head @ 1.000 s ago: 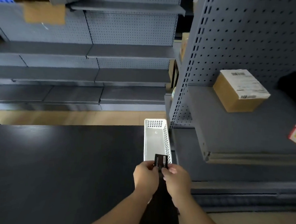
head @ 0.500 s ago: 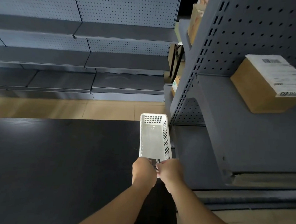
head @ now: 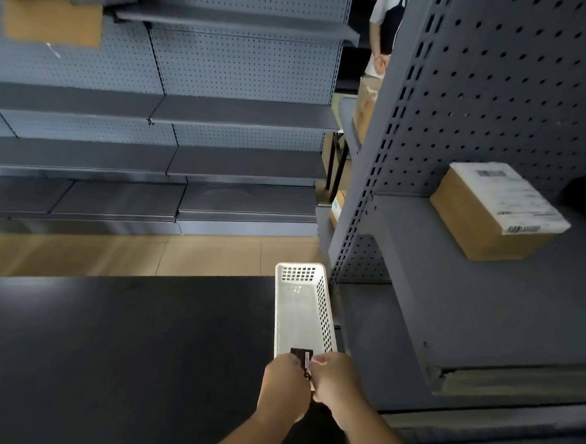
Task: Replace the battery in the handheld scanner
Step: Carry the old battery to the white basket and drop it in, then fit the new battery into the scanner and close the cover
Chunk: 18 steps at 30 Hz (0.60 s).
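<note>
A small black battery (head: 301,355) with a white label strip is pinched between my left hand (head: 284,387) and my right hand (head: 334,380). Only its top edge shows above my fingers. Both hands meet at the near end of a long white perforated basket (head: 324,311), which stands on the dark table (head: 125,349) at its right edge. The basket's floor looks bare. No scanner can be seen in this view; my hands hide whatever is below the battery.
Grey metal shelving (head: 449,315) rises right beside the table, with a labelled cardboard box (head: 489,211) on a shelf. More grey shelves (head: 186,162) line the far wall. Another person (head: 383,29) stands at the top, behind the rack.
The battery stood clearly above my fingers a second ago and is now mostly covered by both hands. The camera view has tilted up and down; my hands stayed at the basket's near end.
</note>
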{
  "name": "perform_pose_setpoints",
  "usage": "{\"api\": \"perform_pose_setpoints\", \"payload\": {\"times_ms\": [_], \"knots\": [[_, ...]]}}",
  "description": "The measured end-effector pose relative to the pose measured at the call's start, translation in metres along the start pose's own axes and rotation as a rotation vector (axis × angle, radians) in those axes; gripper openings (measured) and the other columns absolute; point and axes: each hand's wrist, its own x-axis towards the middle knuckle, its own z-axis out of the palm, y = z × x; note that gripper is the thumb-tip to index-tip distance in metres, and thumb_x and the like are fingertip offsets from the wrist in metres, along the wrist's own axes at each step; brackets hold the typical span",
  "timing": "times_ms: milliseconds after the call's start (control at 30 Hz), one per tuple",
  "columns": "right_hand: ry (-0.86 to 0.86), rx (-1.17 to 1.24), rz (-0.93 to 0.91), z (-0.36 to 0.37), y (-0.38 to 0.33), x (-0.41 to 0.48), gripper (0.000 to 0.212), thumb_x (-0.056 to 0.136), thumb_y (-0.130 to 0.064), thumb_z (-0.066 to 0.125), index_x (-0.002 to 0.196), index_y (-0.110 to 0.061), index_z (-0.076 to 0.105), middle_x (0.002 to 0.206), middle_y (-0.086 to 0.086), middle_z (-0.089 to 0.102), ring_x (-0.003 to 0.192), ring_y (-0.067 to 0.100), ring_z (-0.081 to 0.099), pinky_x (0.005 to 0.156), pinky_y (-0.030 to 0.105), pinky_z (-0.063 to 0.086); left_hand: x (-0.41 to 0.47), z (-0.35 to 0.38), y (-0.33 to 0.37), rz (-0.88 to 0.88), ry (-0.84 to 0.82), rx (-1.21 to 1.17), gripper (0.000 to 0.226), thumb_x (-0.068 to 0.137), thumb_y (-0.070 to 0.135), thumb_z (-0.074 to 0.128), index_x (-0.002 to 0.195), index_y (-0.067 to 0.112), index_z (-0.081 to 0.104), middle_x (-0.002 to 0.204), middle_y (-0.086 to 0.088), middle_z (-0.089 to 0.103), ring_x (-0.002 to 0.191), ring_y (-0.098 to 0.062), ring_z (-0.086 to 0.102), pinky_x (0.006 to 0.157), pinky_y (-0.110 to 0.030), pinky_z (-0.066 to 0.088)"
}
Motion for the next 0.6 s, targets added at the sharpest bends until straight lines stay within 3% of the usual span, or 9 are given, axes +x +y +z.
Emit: {"api": "perform_pose_setpoints", "payload": {"times_ms": [67,100,167,267,367,600], "knots": [[-0.005,-0.062,-0.074,-0.011,-0.001,-0.017,0.018,0.091,-0.010,0.056,0.085,-0.005,0.072,0.090,0.014,0.072,0.079,0.024,0.069,0.067,0.029,0.047,-0.012,-0.012,0.003,0.055,0.013,0.039,0.021,0.093,0.001,0.047,0.096,0.013,0.065,0.096,-0.001,0.065,0.082,-0.012,0.059,0.070,-0.018,0.048],[-0.009,-0.107,-0.100,-0.018,-0.004,-0.028,0.021,0.092,-0.013,0.058,0.106,-0.007,0.072,0.110,0.011,0.072,0.100,0.024,0.068,0.078,0.028,0.048,-0.018,-0.019,0.004,0.080,0.011,0.056,0.026,0.094,0.002,0.046,0.107,0.012,0.065,0.105,-0.002,0.066,0.088,-0.013,0.061,0.072,-0.017,0.047],[-0.007,-0.223,-0.194,-0.033,-0.013,-0.054,0.033,0.094,-0.017,0.059,0.126,-0.013,0.063,0.128,0.002,0.064,0.115,0.018,0.061,0.091,0.023,0.045,-0.034,-0.037,0.007,0.127,0.004,0.106,0.027,0.094,0.003,0.045,0.111,0.011,0.065,0.109,-0.003,0.067,0.093,-0.015,0.064,0.074,-0.021,0.051],[0.005,-0.400,-0.324,-0.054,-0.029,-0.092,0.031,0.093,-0.021,0.060,0.125,-0.017,0.063,0.124,0.000,0.065,0.108,0.014,0.062,0.090,0.021,0.047,-0.061,-0.068,0.016,0.175,0.021,0.206,0.023,0.093,0.008,0.052,0.112,0.014,0.063,0.110,-0.005,0.065,0.092,-0.018,0.065,0.073,-0.025,0.053],[0.036,-0.580,-0.417,-0.073,-0.046,-0.125,0.023,0.092,-0.023,0.060,0.114,-0.016,0.065,0.114,0.004,0.065,0.096,0.019,0.064,0.081,0.029,0.054,-0.085,-0.098,0.026,0.259,0.043,0.349,0.029,0.091,0.013,0.054,0.119,0.016,0.060,0.119,-0.005,0.061,0.100,-0.023,0.063,0.085,-0.034,0.055],[0.173,-0.935,-0.593,-0.095,-0.079,-0.182,0.022,0.089,-0.022,0.059,0.108,-0.013,0.063,0.106,0.008,0.062,0.091,0.026,0.065,0.072,0.035,0.055,-0.142,-0.146,0.033,0.374,0.218,0.675,0.028,0.092,0.012,0.053,0.120,0.012,0.056,0.122,-0.010,0.057,0.114,-0.031,0.053,0.091,-0.042,0.044]]}}
